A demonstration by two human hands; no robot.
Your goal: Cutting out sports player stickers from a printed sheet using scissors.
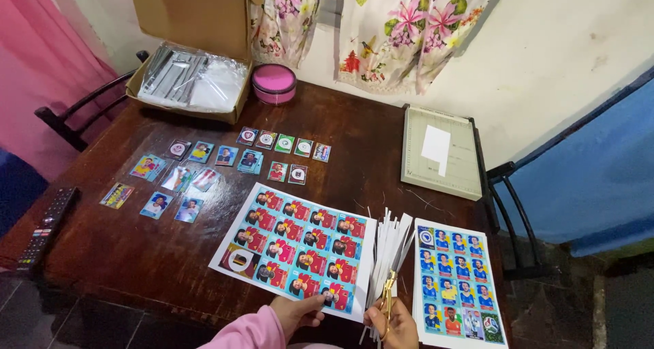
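Head view looks down on a dark wooden counter (157,254), and the red sticker sheet (293,250) near its front edge serves as the landmark for everything else. The left hand (300,313) rests at that sheet's near edge, fingers curled onto the paper and pinching its border, apparently to keep it flat and steady. The right hand (394,322), just right of the sheet's near corner, is closed around a pair of gold-handled scissors (387,294) whose blades point away from the person. The blades lie over a fan of white paper strips (390,243) heaped against the sheet's right edge; these look like trimmed margins, pushed aside so the printed area stays uncovered.

Right of the strips lies a blue sticker sheet (458,288), whole, probably kept within easy reach. Beyond it, further right and back from the red sheet, sits a paper trimmer (441,151) with a white scrap on its bed, set clear of the working area. Behind the red sheet, loose cut cards (272,151) lie in rough rows, and more cards in clear sleeves (174,182) are spread to the back left, seemingly sorted apart from the uncut sheets. Far behind them a cardboard box of clear sleeves (191,83) stands beside a round pink tin (274,83). A remote control (46,228) lies far left at the counter's edge.
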